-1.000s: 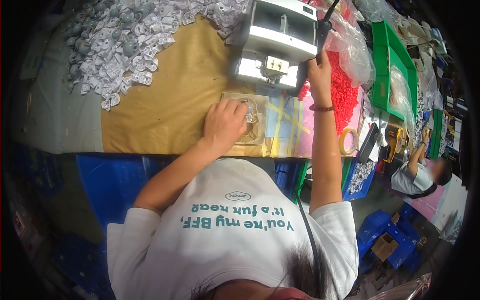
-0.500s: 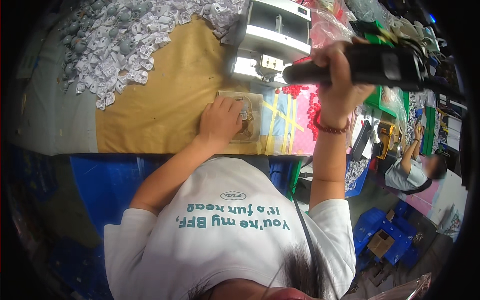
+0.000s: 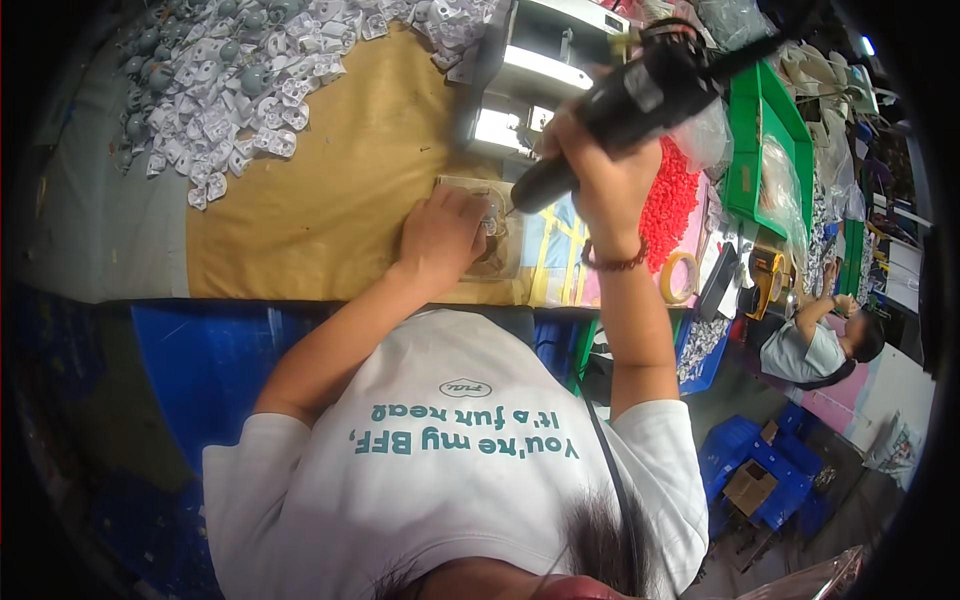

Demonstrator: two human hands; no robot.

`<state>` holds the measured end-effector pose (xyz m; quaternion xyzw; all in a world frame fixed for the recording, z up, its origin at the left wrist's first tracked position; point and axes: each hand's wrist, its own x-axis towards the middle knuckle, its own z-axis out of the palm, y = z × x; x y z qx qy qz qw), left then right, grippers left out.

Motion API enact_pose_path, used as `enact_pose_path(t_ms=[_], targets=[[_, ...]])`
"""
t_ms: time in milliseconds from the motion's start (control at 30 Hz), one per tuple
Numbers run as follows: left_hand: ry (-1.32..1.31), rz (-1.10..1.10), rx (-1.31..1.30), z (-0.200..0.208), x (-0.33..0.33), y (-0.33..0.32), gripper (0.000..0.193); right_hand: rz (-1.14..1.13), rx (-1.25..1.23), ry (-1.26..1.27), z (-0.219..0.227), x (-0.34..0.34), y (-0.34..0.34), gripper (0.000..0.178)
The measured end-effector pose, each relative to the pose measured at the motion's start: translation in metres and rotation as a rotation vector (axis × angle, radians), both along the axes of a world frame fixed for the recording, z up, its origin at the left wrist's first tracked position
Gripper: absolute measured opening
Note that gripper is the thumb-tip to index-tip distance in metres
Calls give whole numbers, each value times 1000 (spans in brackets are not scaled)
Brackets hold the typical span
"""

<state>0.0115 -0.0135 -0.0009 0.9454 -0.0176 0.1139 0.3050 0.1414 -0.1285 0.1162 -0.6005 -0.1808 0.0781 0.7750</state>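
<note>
My right hand [image 3: 600,175] is wrapped round a black electric screwdriver [image 3: 625,110]. The tool is tilted, its narrow end pointing down and left toward a clear, flat fixture plate [image 3: 507,262] at the table's front edge. On that plate lies my left hand [image 3: 440,235], its fingers curled together against a small grey-and-white part [image 3: 490,222]. The fingers and thumb cover much of this part. Behind the screwdriver stands a white screw feeder [image 3: 545,65], its lower front partly hidden by my right hand.
White plastic pieces [image 3: 235,120] with grey round parts are heaped at the far left. Red small parts [image 3: 668,210], a tape roll [image 3: 679,277] and a green bin [image 3: 770,140] lie to the right. Another person [image 3: 815,340] sits at the far right.
My right hand has brought the screwdriver left and down from beside the feeder, turning its narrow end toward the plate. My left hand stays in place.
</note>
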Motion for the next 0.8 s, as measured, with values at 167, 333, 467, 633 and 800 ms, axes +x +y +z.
enact_pose_path(t_ms=[167,333,467,633,800], targets=[[-50,13,-3,-2,0,0,40,7,-15,-100,-16,-26,-9,50],[-61,9,-17,-2,1,0,39,-12,26,-76,-23,-36,-7,53],[-75,5,-36,-2,1,0,35,7,46,-72,-23,-39,-8,54],[-88,-9,-58,2,2,1,31,-31,-35,-221,-37,-41,-12,55],[-94,-23,-70,6,3,2,29,18,-66,-159,-38,-45,-15,51]])
